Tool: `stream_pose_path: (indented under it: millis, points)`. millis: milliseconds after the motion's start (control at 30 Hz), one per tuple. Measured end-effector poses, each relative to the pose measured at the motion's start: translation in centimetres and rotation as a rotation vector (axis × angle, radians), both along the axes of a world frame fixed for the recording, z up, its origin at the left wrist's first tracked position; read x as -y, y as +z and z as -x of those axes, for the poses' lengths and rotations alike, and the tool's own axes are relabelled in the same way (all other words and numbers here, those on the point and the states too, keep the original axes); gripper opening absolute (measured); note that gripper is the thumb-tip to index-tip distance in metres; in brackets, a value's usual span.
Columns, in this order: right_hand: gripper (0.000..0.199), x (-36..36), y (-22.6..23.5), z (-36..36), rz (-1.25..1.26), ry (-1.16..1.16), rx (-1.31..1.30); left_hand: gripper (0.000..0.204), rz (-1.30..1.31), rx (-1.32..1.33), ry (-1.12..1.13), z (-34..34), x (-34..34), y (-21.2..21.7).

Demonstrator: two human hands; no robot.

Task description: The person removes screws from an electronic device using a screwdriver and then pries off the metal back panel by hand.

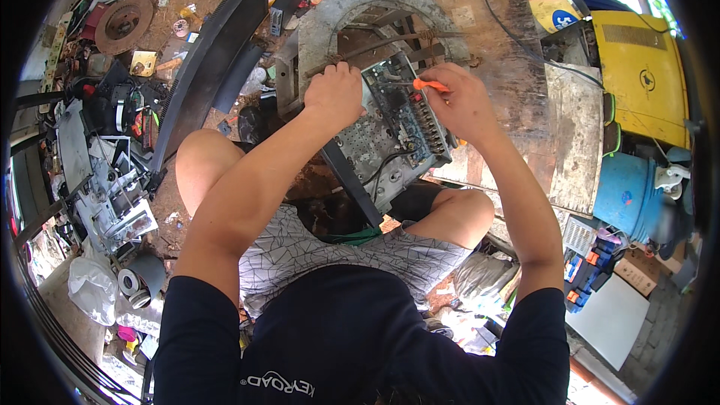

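Observation:
An opened metal chassis (360, 141) lies tilted across my lap and a grey metal frame with a rounded top (330, 11). Inside it is a green circuit board (405, 114) with a row of metal connectors along its right side, and a black cable runs over the bare metal. My left hand (335, 94) is closed over the chassis's far left edge, its fingertips hidden. In my right hand (459, 105) is a screwdriver with an orange handle (430, 85), held above the far right part of the board. Its thin shaft points left; where the tip rests I cannot tell.
A long black panel (214, 67) leans at the left, near a rusty disc (124, 24) and piled scrap parts (112, 191). Worn plywood (510, 67) lies to the right. Beyond it stand a yellow case (641, 79) and a blue bucket (626, 193). A black cable crosses the plywood.

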State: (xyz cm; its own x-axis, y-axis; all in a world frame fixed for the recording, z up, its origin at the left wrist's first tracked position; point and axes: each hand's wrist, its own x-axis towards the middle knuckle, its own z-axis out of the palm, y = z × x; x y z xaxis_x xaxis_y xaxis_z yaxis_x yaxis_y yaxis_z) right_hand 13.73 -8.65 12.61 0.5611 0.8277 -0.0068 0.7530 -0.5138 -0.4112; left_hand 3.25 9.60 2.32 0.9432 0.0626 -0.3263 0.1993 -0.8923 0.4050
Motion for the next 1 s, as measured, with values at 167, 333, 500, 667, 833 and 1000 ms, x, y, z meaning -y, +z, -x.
stream_pose_path:
  millis: [167, 333, 500, 667, 833, 1000]
  points:
    - [0.019, -2.1, 1.3, -1.1, 0.156, 0.076, 0.023, 0.063, 0.018, 0.023, 0.016, -0.4, 0.1, -0.9]
    - [0.028, -7.3, 2.7, -4.2, 0.837, -0.188, -0.510, 0.061, 0.103, -0.059, 0.077, -1.5, -0.1, -1.2]
    - [0.029, -8.6, 1.6, -4.1, 0.988, -0.286, -0.659, 0.058, 0.149, -0.061, 0.083, -1.3, -0.3, -0.9]
    - [0.016, -6.7, -1.4, -4.9, 1.006, 0.503, -0.091, 0.058, 0.128, 0.000, 0.077, -1.2, 0.3, -1.7]
    - [0.012, -6.4, 1.4, -2.2, 0.729, 0.899, 0.435, 0.059, 0.126, -0.016, 0.078, -0.9, 0.0, -1.8]
    - [0.021, -5.5, 1.2, -1.0, 0.626, 0.755, 0.494, 0.061, 0.110, -0.028, 0.101, -1.2, 0.3, -2.3]
